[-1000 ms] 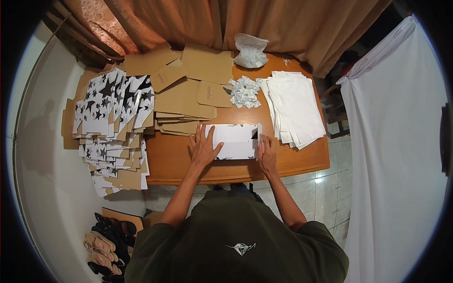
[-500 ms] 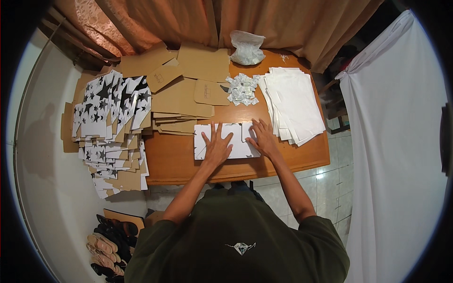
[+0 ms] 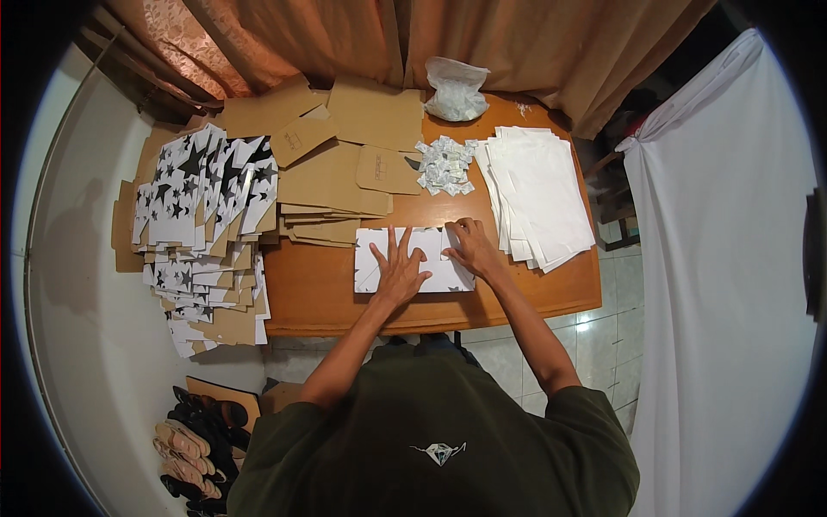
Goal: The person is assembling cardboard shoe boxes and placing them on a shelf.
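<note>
- Far to the left of both hands: a stack of star-printed white sheets point(image 3: 202, 207) over brown card, spilling past the bench point(image 3: 319, 293) edge; best left alone, since a nudge would probably slide the overhanging ones off.
- Ahead and left of the left hand: a pile of brown cardboard blanks point(image 3: 336, 177), fanned and overlapping, well apart from the fingers.
- Left hand point(image 3: 399, 269): spread flat, fingers splayed, palm down on the white printed sheet point(image 3: 413, 258), gripping nothing, just pinning it to the bench. Steady, even pressure from the whole palm likely serves best, so the sheet cannot creep while the other side is worked.
- Under both hands: that white sheet, lying flat near the front edge of the bench, directly before the body.
- Right hand point(image 3: 469, 248): fingers curled at the sheet's upper right corner, fingertips on or pinching the edge; whether a flap is actually lifted cannot be told. Probably a crease being pressed here: worth running fingertips along the line from the corner inward, keeping edges square.
- Ahead of the right hand: a heap of small white sachets point(image 3: 444, 164), and beyond it a crumpled clear bag point(image 3: 455, 88).
- Just right of the right hand: a fanned stack of plain white paper point(image 3: 538, 194), close to the knuckles; elbow room looks tight, so keeping the wrist low seems wise.
</note>
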Tool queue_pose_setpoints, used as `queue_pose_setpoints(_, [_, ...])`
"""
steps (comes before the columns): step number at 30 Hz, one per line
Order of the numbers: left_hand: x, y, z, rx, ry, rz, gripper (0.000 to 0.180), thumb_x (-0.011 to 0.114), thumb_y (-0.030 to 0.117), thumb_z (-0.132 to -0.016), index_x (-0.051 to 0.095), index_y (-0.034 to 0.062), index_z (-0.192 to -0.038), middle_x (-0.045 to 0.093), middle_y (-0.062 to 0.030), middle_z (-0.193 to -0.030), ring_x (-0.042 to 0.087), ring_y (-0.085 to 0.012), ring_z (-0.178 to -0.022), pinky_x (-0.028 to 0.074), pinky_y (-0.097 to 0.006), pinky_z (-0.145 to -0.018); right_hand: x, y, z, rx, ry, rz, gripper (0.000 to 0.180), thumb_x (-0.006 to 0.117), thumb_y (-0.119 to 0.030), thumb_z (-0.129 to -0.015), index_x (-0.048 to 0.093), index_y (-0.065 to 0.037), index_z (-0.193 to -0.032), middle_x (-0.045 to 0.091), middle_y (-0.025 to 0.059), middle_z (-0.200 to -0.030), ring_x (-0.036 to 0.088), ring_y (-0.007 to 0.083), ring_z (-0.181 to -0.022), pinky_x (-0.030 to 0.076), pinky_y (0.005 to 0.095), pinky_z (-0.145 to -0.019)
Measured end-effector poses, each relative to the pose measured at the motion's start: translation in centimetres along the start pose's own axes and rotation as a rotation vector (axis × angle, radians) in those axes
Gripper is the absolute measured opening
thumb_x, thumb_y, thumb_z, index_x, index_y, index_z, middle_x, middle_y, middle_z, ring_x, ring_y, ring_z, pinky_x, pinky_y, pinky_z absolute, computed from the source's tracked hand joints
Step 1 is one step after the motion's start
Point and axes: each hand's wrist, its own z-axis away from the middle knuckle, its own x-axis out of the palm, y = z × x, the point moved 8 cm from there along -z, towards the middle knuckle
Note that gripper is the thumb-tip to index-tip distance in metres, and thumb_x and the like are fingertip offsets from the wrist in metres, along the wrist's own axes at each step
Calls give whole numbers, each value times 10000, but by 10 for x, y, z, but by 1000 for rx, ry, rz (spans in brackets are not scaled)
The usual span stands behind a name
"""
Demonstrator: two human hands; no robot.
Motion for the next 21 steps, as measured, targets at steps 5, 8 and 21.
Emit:
queue_pose_setpoints(5, [2, 1, -1, 29, 27, -5, 366, 761, 329, -868, 584, 75, -1063, 147, -261, -1639, -76, -520, -1520, -10, -885, -1003, -1, 1, 4, 14, 46, -22, 670, 823, -250, -800, 517, -81, -1372, 540, 196, -1293, 494, 401, -1192, 460, 466, -1007])
queue_pose_setpoints(8, [4, 0, 0, 41, 34, -27, 363, 759, 334, -870, 584, 83, -1066, 161, -259, -1631, -72, -508, -1524, -11, -884, -1003, 3, 6, 5, 49, 64, -94, 653, 820, -248, -804, 534, -80, -1366, 536, 193, -1313, 477, 403, -1230, 452, 464, -1026])
queue_pose_setpoints(21, [-65, -23, 17, -75, 309, 59, 541, 746, 269, -888, 536, 69, -1345, 356, -247, -1488, 300, -445, -1436, 265, -673, -1140, 9, -26, 25, -20, 40, 180, 641, 727, -436, -887, 517, -159, -1426, 373, 181, -1541, 267, 409, -1464, 186, 685, -1154])
